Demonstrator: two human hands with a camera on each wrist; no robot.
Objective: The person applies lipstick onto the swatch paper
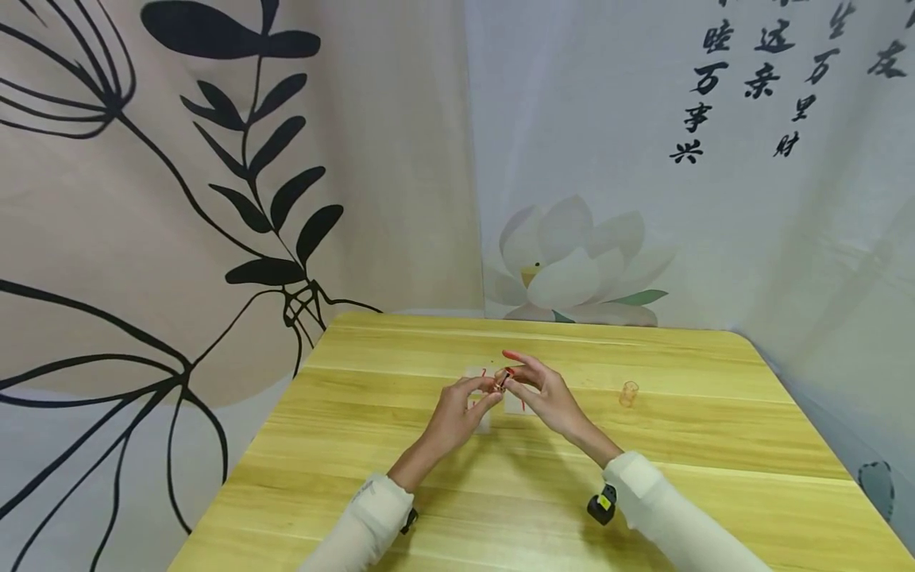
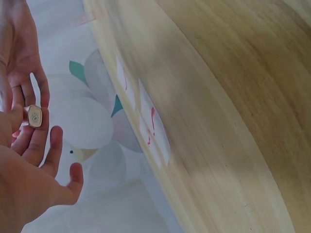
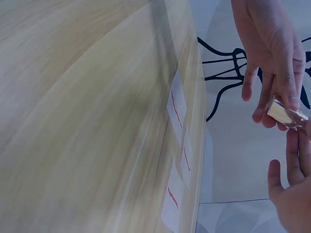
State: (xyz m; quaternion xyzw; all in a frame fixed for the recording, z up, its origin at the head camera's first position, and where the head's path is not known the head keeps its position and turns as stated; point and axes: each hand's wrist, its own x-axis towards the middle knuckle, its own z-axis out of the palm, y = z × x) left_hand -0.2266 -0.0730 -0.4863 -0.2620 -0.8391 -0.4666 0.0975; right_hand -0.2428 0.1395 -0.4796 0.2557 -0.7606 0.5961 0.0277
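Both hands meet at a small metallic lipstick tube (image 1: 503, 380), held above the table. My left hand (image 1: 457, 407) pinches it between thumb and fingers. From the other side, my right hand (image 1: 554, 401) also holds it by thumb and fingers, one finger raised with a red tip. In the left wrist view the tube's squared base (image 2: 35, 116) shows a pale label. Its shiny gold side (image 3: 284, 114) shows in the right wrist view; fingers cover the rest. Beneath the hands lie white papers (image 1: 518, 407) bearing red strokes.
A small, clear, orange-tinted object (image 1: 628, 394) sits on the wooden table (image 1: 715, 429) to the right of the hands. Behind the table's far edge hangs a printed curtain (image 1: 400, 159) with plants, a lotus and writing.
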